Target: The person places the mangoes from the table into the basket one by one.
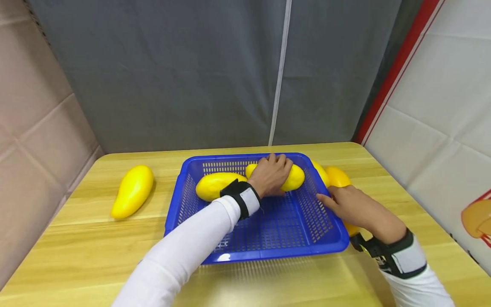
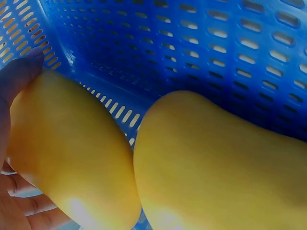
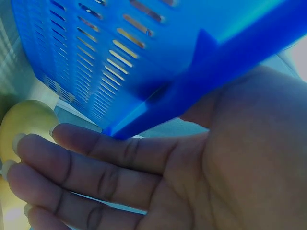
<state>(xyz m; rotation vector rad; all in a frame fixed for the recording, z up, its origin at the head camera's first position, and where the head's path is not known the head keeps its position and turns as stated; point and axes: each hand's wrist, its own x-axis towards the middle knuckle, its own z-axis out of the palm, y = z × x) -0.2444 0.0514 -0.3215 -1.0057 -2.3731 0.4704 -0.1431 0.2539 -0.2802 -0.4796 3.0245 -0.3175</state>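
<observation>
The left hand (image 1: pixel 270 175) curls round a smooth yellow mango (image 1: pixel 294 178) inside a rectangular, perforated blue plastic basket (image 1: pixel 264 254) on the wood-grained table (image 1: pixel 92 247), a second mango (image 1: pixel 215 185) beside it. The right hand (image 1: pixel 350 204), fingers nearly straight, laps its thumb over the basket's right rim, near yellow-orange mangoes (image 1: pixel 338 175) outside.

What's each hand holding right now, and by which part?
Left hand: a yellow fruit in the blue basket, gripped across its middle. Right hand: its thumb lies over the basket's right rim, fingers outside; whether it grips is unclear.
</observation>
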